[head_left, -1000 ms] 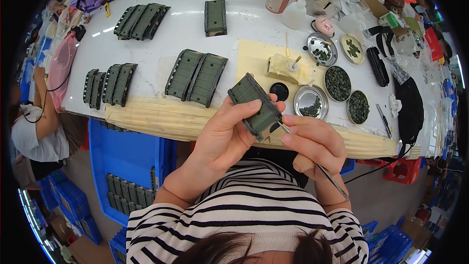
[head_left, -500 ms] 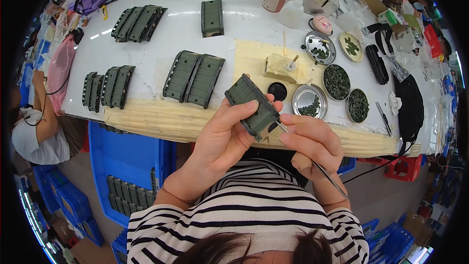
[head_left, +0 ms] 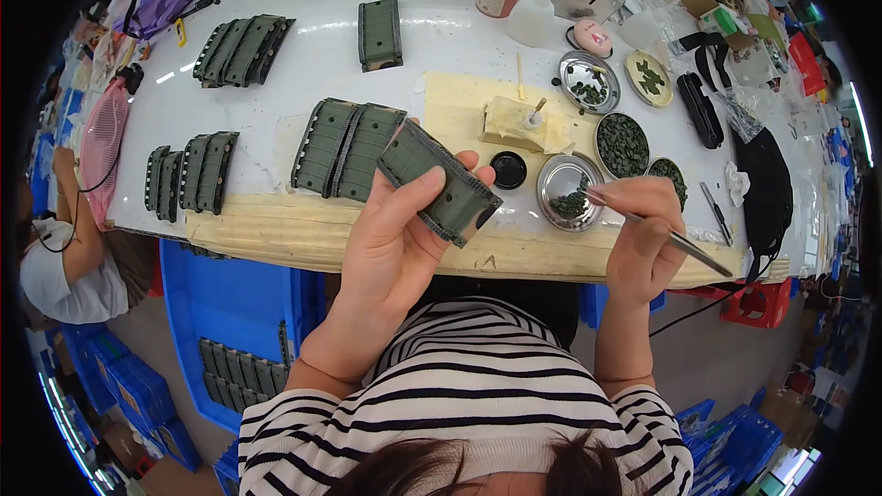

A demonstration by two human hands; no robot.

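My left hand grips a dark green curved plastic panel with ridged dark edges, thumb on its face. In my right hand are metal tweezers, pinched between fingers and thumb. Their tip end reaches the right side of a round silver dish holding small dark green pieces. Whether the tips hold a piece is too small to tell. Left of the dish sits a little black round cup. Similar green panels lie side by side on the table behind my left hand.
More green panels stand at the left and far left. Two tins of green pieces are right of the dish, near a yellow-taped block. A blue bin with panels sits below the table edge. Someone in white is at left.
My right hand has moved right, away from the panel to the silver dish, taking the tweezers along. My left hand has shifted left with the panel. The whole view has slid slightly.
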